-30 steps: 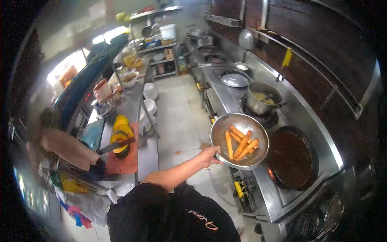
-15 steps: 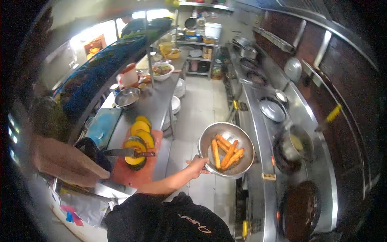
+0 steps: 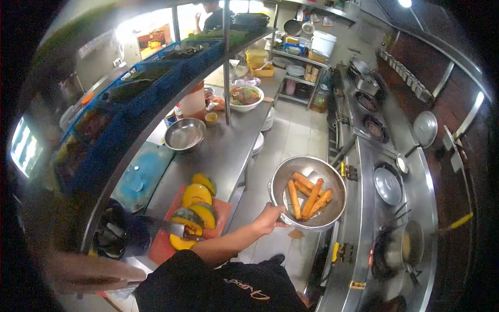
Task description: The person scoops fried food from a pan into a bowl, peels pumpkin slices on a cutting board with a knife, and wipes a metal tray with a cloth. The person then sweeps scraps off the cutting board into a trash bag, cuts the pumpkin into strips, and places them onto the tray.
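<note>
My left hand (image 3: 268, 219) grips the near left rim of a round metal bowl (image 3: 335, 182), its fingers closed around the edge. Several golden-brown fried rolls (image 3: 312, 200) lie in the bowl, which hangs over the aisle beside the stove. Left of my forearm, a red cutting board (image 3: 223, 212) carries cut pumpkin pieces (image 3: 197, 194) with green rind. A knife (image 3: 174, 228) rests across the nearest pieces. My right hand does not show; only a small skin-coloured patch appears at the bottom edge beside my black shirt.
The steel counter (image 3: 228, 148) holds an empty metal bowl (image 3: 185, 134), a white bowl of salad (image 3: 245, 98) and a blue board (image 3: 140, 171). Above hangs a shelf with blue crates (image 3: 171, 67). Along the right runs a stove with a pan lid (image 3: 388, 184) and pans (image 3: 412, 242). A person (image 3: 215, 18) stands beyond the shelf.
The view has turned and tilted, so counter and stove appear shifted to the right. The bowl stays in my left hand, the rolls lying much the same inside it.
</note>
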The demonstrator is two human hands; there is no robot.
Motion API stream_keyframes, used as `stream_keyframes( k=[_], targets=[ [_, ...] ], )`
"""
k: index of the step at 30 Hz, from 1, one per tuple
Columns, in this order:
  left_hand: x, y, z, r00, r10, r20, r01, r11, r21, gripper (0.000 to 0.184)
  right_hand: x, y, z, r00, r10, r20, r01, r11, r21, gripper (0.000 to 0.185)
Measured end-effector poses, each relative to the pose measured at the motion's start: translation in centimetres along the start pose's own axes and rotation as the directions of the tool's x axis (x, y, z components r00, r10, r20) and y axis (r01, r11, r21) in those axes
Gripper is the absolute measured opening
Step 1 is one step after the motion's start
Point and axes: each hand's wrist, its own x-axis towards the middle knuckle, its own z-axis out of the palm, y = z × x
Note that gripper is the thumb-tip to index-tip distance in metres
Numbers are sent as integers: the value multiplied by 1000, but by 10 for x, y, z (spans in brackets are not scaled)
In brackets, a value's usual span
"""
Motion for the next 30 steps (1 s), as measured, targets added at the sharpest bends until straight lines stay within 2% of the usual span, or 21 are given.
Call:
stream_keyframes(
  k=[1,4,7,8,10,11,12,13,14,16,18,20,21,22,23,25,26,27,28,30],
  targets=[
    [17,8,0,999,-44,1,44,999,19,24,13,-15,-3,1000,6,12,-6,1000,-29,41],
    [75,29,6,991,-41,-131,41,999,-4,23,62,-69,-20,998,29,54,-22,992,-124,37],
    [122,69,12,990,1,-142,-13,996,-84,36,113,-141,-40,995,21,100,4,971,-240,33],
    [127,84,16,990,27,-137,-38,996,-79,33,127,-170,-46,993,4,120,30,958,-285,31],
    [143,120,21,987,94,-130,-105,992,-75,26,158,-240,-54,983,-68,171,129,918,-374,28],
    [153,135,16,974,86,-210,-102,992,-68,27,171,-277,-56,971,-135,199,209,883,-420,27],
    [149,156,17,965,151,-216,-146,988,43,26,210,-299,-58,938,-260,229,341,811,-475,27],
    [166,163,6,934,267,-239,-263,964,48,32,250,-320,-59,889,-381,256,458,715,-527,29],
    [180,172,-2,904,339,-262,-333,941,68,35,202,-403,-42,794,-531,297,608,702,-370,29],
    [204,199,-18,845,440,-304,-420,898,131,38,259,-464,-32,706,-667,237,685,558,-468,31],
    [229,229,-36,785,511,-350,-477,859,184,38,268,-540,-15,721,-646,250,683,605,-409,36],
    [258,256,-55,718,574,-394,-547,815,193,35,309,-568,2,724,-659,201,689,689,-224,35],
    [274,267,-64,651,655,-383,-597,754,274,32,325,-579,3,731,-661,171,682,718,-139,35],
    [289,278,-75,529,795,-299,-645,605,467,29,334,-577,-2,737,-641,216,676,708,-204,34],
    [301,290,-84,410,880,-241,-665,469,580,27,344,-571,-2,738,-622,260,674,692,-258,33],
    [329,334,-105,446,848,-287,-685,529,501,20,341,-573,10,746,-592,305,665,638,-387,31],
    [339,362,-103,603,655,-456,-705,704,79,17,318,-573,11,762,-573,301,642,608,-468,29],
    [351,385,-104,768,402,-499,-607,705,-366,15,360,-535,-5,832,-444,332,554,669,-496,33],
    [373,399,-122,671,524,-525,-685,709,-168,14,406,-496,-20,883,-304,356,459,716,-526,38],
    [413,416,-165,442,764,-469,-759,598,258,13,353,-519,-21,871,-276,407,484,627,-610,37]
  ],
)
